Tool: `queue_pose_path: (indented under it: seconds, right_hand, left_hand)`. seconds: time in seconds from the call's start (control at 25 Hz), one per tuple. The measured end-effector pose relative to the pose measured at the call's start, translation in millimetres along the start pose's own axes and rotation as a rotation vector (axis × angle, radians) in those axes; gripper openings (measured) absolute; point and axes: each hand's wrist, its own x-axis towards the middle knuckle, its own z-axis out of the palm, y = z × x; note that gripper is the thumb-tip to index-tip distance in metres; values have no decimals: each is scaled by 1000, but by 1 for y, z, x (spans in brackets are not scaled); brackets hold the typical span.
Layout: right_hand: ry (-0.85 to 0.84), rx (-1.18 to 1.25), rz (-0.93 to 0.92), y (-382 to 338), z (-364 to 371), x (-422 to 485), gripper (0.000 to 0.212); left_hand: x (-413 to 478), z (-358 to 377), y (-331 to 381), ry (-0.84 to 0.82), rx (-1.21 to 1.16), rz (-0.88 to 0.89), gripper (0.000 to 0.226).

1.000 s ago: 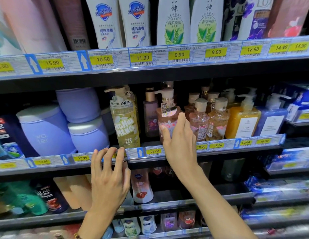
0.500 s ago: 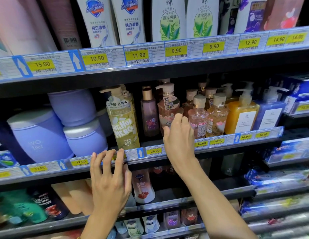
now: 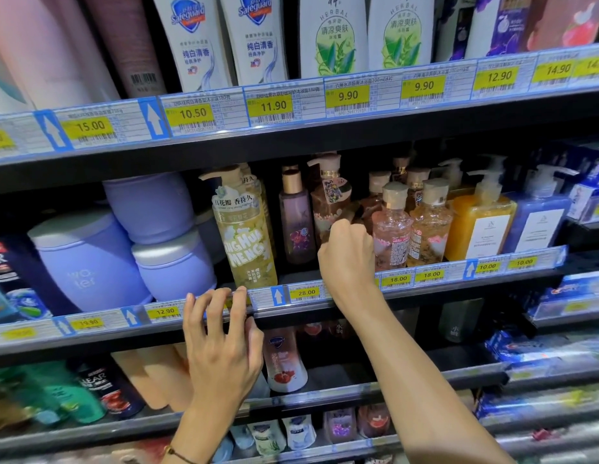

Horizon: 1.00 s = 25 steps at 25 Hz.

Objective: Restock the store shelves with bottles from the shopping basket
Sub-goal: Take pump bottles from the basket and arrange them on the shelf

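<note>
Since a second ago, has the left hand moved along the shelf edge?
No. The left hand still rests on the shelf edge, just right of the 12.90 price tag.

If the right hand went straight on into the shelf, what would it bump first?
Most likely the brownish-pink pump bottle with a flowery sticker, right behind the right hand's curled fingers. Whether they already touch it is unclear.
</note>
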Motion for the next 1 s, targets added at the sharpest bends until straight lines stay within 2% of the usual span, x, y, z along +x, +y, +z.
queue_pose_path:
  seconds: [0.12,0.28,0.44,0.6,0.84,1.0]
  right_hand:
    - [42,5,-51,2,6,-13,18]
    - [131,-116,-284,13,12,-41,31]
    - [114,-94,-549,12,12,-70,51]
    - [-33,-7,-934,-14,43,-123,53]
    - [-334,30,-1288,-74,124,-206,58]
    - [-504,3,-1495,-137,187,-293,64]
  left_hand:
    - [4,-1,2,13,-5,-11,42]
    - [8,-17,5,-60,-1,-4,45]
    - [9,-41,0,-162,22,0,54]
    - [-39,-80,-38,-253,268,-247,54]
    - [-167,-175,-115,-617,606,-650,56]
    - [-252,-236,-154,-738,729,-898,60]
